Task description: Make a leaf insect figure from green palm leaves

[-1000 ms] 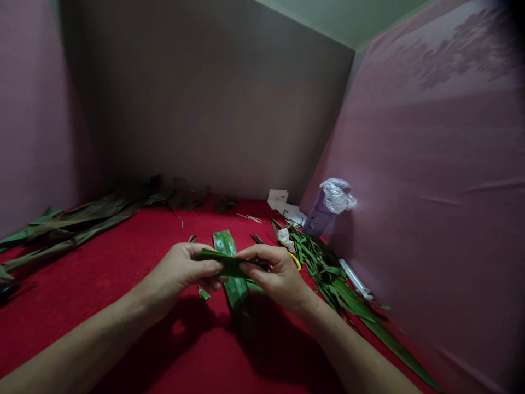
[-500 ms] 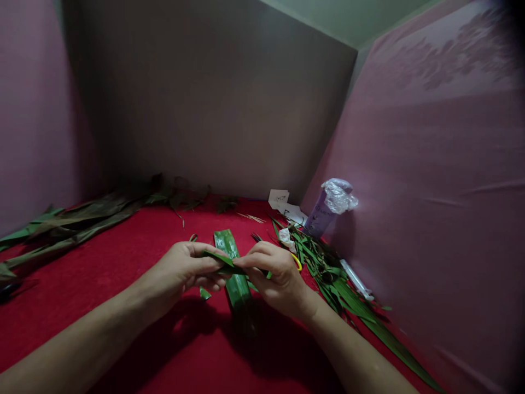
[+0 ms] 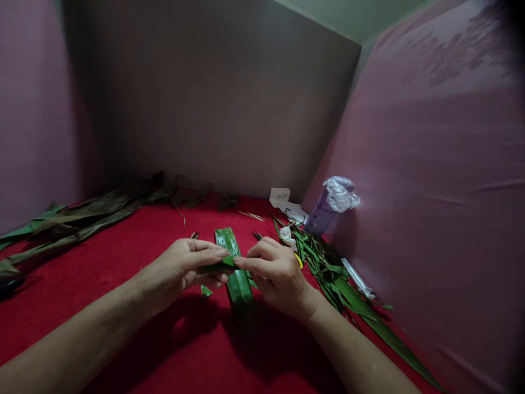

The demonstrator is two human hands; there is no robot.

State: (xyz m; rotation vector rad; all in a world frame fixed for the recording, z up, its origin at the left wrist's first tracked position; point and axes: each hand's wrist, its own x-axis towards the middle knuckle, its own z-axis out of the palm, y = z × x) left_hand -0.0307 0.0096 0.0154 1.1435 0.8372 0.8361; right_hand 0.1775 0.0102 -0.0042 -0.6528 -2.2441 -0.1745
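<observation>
Between my two hands is a folded green leaf strip (image 3: 228, 262), held above the red cloth. My left hand (image 3: 186, 266) pinches it with the thumb on top and the fingers beneath. The fingertips of my right hand (image 3: 273, 271) grip its right end; part of the strip is hidden by the fingers. Below and behind the hands lies a long, glossy green leaf piece (image 3: 241, 293) on the cloth. A small leaf scrap (image 3: 205, 291) rests under my left hand. Yellow-handled scissors (image 3: 299, 261) lie partly hidden behind my right hand.
Long leaves (image 3: 90, 216) stretch along the back left of the red cloth (image 3: 115, 257). To the right lie a heap of cut leaf strips (image 3: 324, 262), a white tube (image 3: 358, 278) and a purple container (image 3: 323, 212) topped with clear plastic. Thin sticks (image 3: 252, 216) and white cards (image 3: 280, 196) sit at the back.
My left thumb has moved right and down over the leaf strip, flattening the fold that stuck up before. Both hands stay in nearly the same place.
</observation>
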